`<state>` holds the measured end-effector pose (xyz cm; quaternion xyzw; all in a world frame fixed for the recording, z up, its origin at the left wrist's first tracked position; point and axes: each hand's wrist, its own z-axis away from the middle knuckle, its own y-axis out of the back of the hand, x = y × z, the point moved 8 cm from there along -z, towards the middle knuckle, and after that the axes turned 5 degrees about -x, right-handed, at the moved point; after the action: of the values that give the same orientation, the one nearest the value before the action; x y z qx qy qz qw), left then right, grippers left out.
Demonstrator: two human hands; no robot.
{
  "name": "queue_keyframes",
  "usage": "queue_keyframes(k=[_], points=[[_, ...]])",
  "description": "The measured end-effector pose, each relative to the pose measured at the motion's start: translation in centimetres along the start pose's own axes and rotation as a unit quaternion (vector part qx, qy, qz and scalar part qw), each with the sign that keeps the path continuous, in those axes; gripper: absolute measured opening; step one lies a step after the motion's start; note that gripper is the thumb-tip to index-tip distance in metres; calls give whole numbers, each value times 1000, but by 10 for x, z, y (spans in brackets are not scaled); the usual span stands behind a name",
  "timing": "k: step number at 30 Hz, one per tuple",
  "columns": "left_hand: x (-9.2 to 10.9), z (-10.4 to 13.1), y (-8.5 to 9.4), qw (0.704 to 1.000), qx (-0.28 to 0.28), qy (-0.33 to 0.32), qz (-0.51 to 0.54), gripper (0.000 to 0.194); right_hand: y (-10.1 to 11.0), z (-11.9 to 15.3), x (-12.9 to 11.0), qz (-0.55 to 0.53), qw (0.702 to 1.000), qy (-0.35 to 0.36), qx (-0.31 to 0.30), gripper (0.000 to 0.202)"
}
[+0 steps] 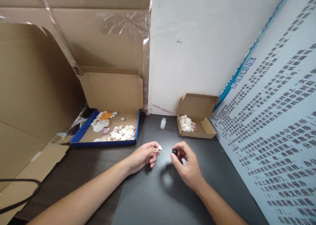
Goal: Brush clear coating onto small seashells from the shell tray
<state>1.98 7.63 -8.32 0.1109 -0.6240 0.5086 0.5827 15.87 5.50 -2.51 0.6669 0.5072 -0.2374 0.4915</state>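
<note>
Between thumb and fingers, my left hand (145, 155) pinches a small white shell (160, 148). My right hand (186, 164) grips the black cap (174, 152) of a thin brush applicator. Its clear stem points left, and the dark tip is at the shell; whether they touch is too small to tell. A small bottle (163, 123) of whitish content stands upright without a cap, beyond both hands.
A blue-edged box (103, 144) at the back left holds several shells and an orange piece. The small cardboard box (197, 135) at the back right holds more shells. Cardboard walls rise at left, a printed board (276, 119) at right. A black cable (22, 180) lies far left.
</note>
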Motion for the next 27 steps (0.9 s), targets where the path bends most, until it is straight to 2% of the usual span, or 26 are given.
queue_keyframes(k=[4, 7, 13, 27], points=[[-1, -1, 1, 1000, 0, 4, 6, 12, 3, 1, 4, 22, 999, -12, 20, 8], [-1, -2, 2, 1000, 1, 0, 12, 10, 1, 1, 3, 7, 1000, -6, 8, 9], [0, 0, 2, 1000, 9, 0, -2, 13, 1, 1, 3, 84, 996, -10, 8, 6], [0, 0, 2, 1000, 13, 0, -3, 12, 0, 1, 16, -17, 998, -60, -2, 12]])
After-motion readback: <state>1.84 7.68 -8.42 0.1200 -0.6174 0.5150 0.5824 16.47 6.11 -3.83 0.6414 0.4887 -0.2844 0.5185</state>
